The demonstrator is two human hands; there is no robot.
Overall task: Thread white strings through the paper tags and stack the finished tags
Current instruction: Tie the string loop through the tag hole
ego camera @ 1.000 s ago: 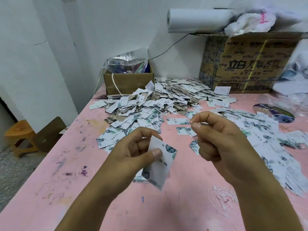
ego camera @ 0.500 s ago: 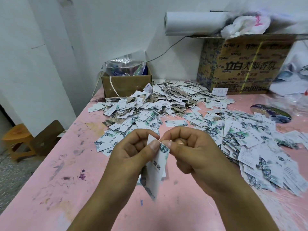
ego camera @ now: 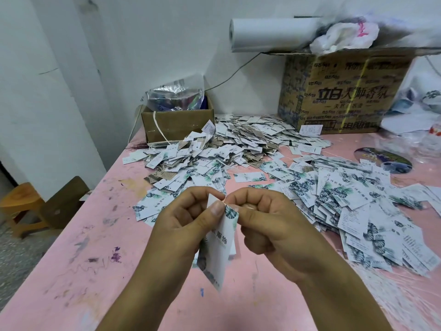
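Evidently mid-threading: gripping tag [ego camera: 222, 247] in left hand [ego camera: 191, 218], pinching its top corner with right hand [ego camera: 267, 220]; string not discernible. Next: pull string through, then stack.

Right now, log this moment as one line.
step: threading | left hand: pinches paper tag | right hand: pinches tag's top corner | string: unseen | loose tags: piled on table

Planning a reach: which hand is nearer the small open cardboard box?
Left. The left hand is in front of the box; the right hand is farther to its right.
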